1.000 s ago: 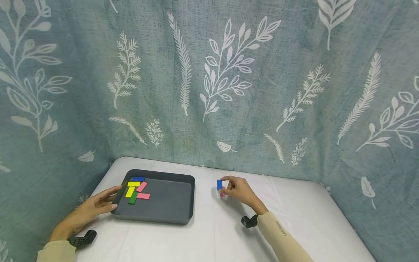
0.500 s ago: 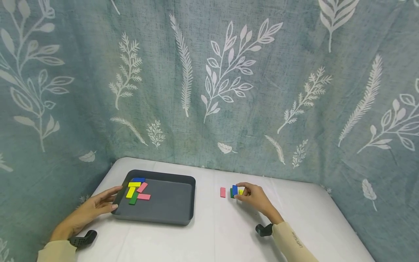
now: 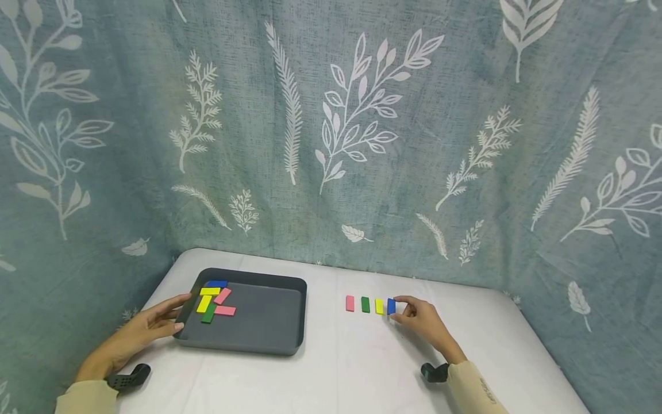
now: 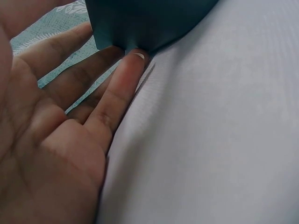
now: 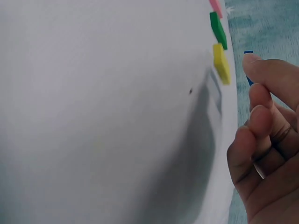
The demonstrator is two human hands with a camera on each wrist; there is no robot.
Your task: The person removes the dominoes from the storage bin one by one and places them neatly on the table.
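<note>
Currently my right grip (image 3: 423,321) pinches a blue block (image 3: 391,306) just above the tabletop (image 3: 289,382), right of the yellow block (image 3: 380,306), green block (image 3: 365,305) and pink block (image 3: 350,303). Left grip (image 3: 142,332), straight-fingered, touches the grey tray (image 3: 269,313) at its left side.

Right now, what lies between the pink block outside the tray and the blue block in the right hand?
A green block, then a yellow block nearer the blue block, in the head view.
</note>
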